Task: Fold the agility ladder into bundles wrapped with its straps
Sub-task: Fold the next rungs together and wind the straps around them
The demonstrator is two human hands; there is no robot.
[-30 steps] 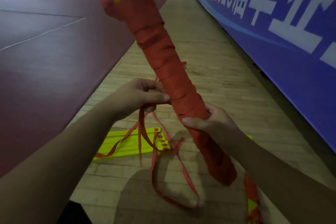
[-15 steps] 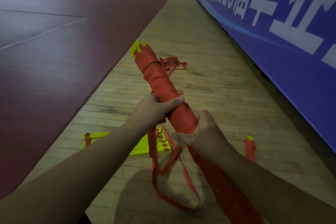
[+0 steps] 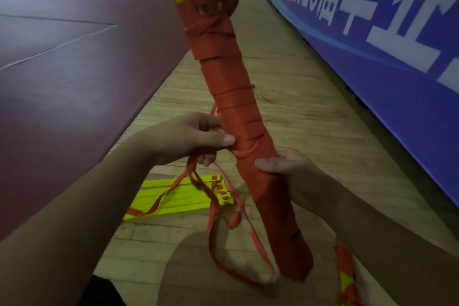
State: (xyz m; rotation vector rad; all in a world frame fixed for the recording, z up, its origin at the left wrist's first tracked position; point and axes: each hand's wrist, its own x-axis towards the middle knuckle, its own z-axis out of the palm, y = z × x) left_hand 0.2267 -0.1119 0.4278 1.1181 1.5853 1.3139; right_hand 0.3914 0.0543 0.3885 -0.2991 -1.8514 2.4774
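Observation:
I hold a long ladder bundle (image 3: 231, 97) wrapped in red strap, tilted up and away from me, with yellow rung ends showing at its top. My right hand (image 3: 288, 179) grips the bundle below its middle. My left hand (image 3: 193, 138) pinches the loose red strap (image 3: 213, 226) right beside the bundle, thumb pressed toward the wrapping. The strap hangs from that hand in loops down to the floor. A second stack of yellow rungs (image 3: 178, 196) lies flat on the wooden floor under my left hand, with strap trailing over it.
A blue banner wall (image 3: 372, 77) runs along the right. A dark red court surface (image 3: 74, 69) lies to the left of the wooden strip (image 3: 298, 119). Another red and yellow ladder piece (image 3: 346, 276) lies by my right forearm.
The bundle has swung back up from a low, forward tilt to a steep upright tilt close to my head. My left hand moved from gripping the bundle to pinching the strap beside it.

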